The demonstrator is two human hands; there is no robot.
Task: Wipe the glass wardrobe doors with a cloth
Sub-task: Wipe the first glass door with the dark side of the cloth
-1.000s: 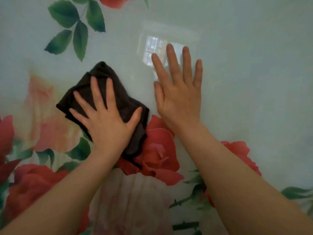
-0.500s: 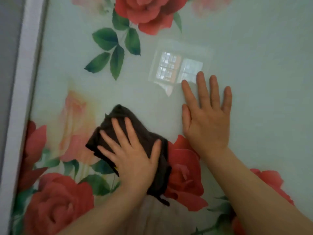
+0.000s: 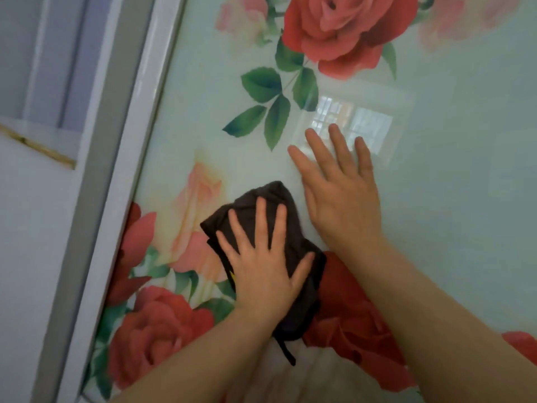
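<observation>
Door frame (image 3: 128,158) has come nearer cloth (image 3: 261,199), left hand (image 3: 261,269) pressing.

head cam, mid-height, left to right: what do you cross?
Grey door frame → pale pink printed rose → dark cloth under the left hand → right hand flat on the glass → plain pale green glass.

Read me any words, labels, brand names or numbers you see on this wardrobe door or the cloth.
None can be read.
Glass door: only printed roses and leaves and a window reflection, no lettering.
Cloth: plain dark fabric under the left hand; a small yellow spot at its edge is too small to tell if it is a label.
White frame: no markings.
</observation>
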